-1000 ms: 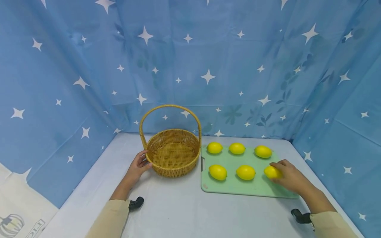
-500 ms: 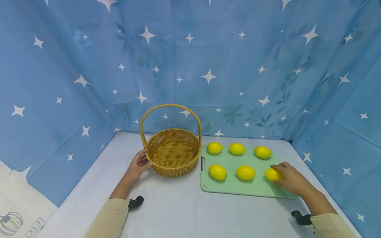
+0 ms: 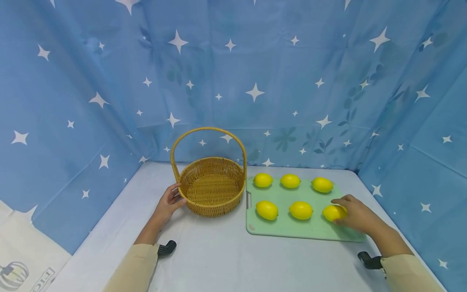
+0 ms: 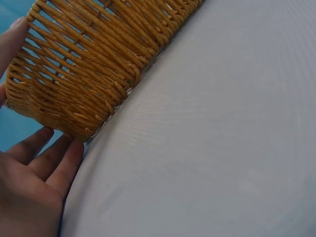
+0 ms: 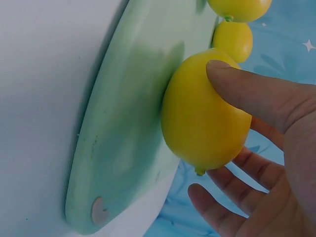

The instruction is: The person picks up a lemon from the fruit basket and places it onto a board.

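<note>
A woven wicker basket (image 3: 213, 209) with a tall hoop handle stands on the white table, and its inside looks bare. My left hand (image 3: 171, 202) rests against its left wall with straight fingers (image 4: 54, 165) touching the weave (image 4: 89, 64). To the right lies a pale green cutting board (image 3: 292, 229) with several yellow lemons in two rows. My right hand (image 3: 354, 215) grips the front right lemon (image 3: 331, 212), which still sits on the board (image 5: 128, 123). The thumb (image 5: 247, 86) presses on the lemon (image 5: 197, 118) and the fingers curl behind it.
Blue cloth with white stars walls the table at the back and on both sides. Other lemons lie at the back row (image 3: 290, 181) and front row (image 3: 267, 210). Bare white tabletop (image 3: 219, 255) stretches in front of basket and board.
Almost nothing: my right hand shifts very slightly on the front right lemon. The left hand and the basket stay where they were.
</note>
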Available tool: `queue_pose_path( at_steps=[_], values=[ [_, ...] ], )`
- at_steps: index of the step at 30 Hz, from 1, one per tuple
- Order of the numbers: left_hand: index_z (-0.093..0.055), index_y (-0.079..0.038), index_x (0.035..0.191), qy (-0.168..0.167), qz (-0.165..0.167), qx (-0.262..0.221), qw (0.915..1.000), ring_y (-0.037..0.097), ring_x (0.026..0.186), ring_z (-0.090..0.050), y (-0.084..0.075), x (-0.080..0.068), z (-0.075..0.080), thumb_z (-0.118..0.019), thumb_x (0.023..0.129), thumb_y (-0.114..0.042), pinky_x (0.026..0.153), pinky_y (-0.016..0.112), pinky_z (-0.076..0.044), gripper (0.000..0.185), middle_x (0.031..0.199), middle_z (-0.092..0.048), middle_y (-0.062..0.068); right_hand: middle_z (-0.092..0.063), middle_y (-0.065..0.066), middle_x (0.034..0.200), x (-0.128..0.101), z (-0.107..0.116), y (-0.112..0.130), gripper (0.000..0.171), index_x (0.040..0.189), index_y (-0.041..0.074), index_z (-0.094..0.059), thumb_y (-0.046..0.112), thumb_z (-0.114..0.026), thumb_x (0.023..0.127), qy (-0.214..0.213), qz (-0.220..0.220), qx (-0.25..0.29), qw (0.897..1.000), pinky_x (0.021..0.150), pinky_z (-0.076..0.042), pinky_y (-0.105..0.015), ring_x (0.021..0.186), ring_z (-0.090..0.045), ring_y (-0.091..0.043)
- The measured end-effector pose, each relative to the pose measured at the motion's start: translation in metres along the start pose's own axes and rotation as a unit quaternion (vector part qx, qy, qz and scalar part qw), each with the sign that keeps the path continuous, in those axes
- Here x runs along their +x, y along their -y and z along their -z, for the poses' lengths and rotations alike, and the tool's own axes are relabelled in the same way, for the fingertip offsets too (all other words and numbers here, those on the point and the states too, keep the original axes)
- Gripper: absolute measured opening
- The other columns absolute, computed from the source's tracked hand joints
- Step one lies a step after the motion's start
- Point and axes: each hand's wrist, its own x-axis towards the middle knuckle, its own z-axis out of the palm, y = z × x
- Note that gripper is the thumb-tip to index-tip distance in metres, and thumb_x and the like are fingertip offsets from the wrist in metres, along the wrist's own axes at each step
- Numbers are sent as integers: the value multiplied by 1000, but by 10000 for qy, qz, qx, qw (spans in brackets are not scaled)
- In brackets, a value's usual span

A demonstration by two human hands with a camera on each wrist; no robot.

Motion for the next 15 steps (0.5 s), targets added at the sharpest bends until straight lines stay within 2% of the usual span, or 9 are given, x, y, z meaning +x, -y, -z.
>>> queue_pose_path(
  at_steps=[3,9,15],
  values=[
    [-29,-11,151,-57,3,33,10000,39,137,-33,1,-1,0,-67,94,-17,101,34,-42,69,153,-27,23,-51,-24,118,1,0,1,68,129,-1,-59,28,-86,73,75,-10,46,10000,87,-44,-63,98,-54,-39],
    [-32,-14,150,-158,20,107,9998,37,136,-35,2,1,0,-70,92,-20,104,43,-40,70,152,-30,20,-54,-22,116,1,0,4,62,124,-3,-62,19,-86,72,99,81,6,9999,90,-43,-63,100,-54,-38],
    [-31,-12,151,-111,46,24,9999,38,137,-33,0,1,1,-68,93,-13,104,40,-40,69,153,-29,22,-54,-23,116,-1,1,6,59,123,-4,-62,11,-86,71,26,118,59,9999,91,-41,-64,102,-53,-40]
  ],
)
